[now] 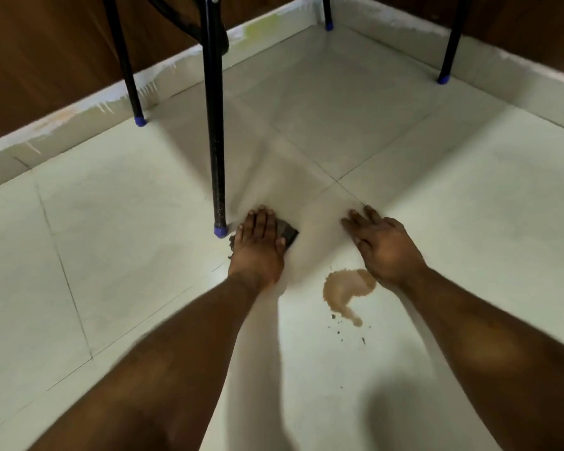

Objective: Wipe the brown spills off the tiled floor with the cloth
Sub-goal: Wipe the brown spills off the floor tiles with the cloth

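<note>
left hand [260, 237] is flat on the cloth [286, 234], fingers straight and pressing it down onto the tiled floor [111, 206], right beside the near chair leg [216, 125] with its blue foot [220, 231]. only a dark corner of the cloth peeks out past the thumb side, with a bit more showing by the little finger; the rest is under the palm. right hand [380, 244] is spread, fingers splayed, palm down on the tile a little way off, looks like it's just bracing, holding nothing.

and there's the brown spill [347, 289], a puddle with a curling tail, sitting just below the right hand's wrist, between the two forearms. dark specks [345, 330] are scattered below it. it looks untouched, edges crisp, so this one isn't wiped yet.

so the step in hand reads as a wiping pass up near the chair leg, with the cloth well clear of the puddle. next move, by my read: drag the cloth back and to the right, over the puddle, keeping pressure flat so the liquid goes into the cloth rather than smearing. the right hand may need to shift aside, since its heel is just at the puddle's edge. then sweep the specks.
</note>
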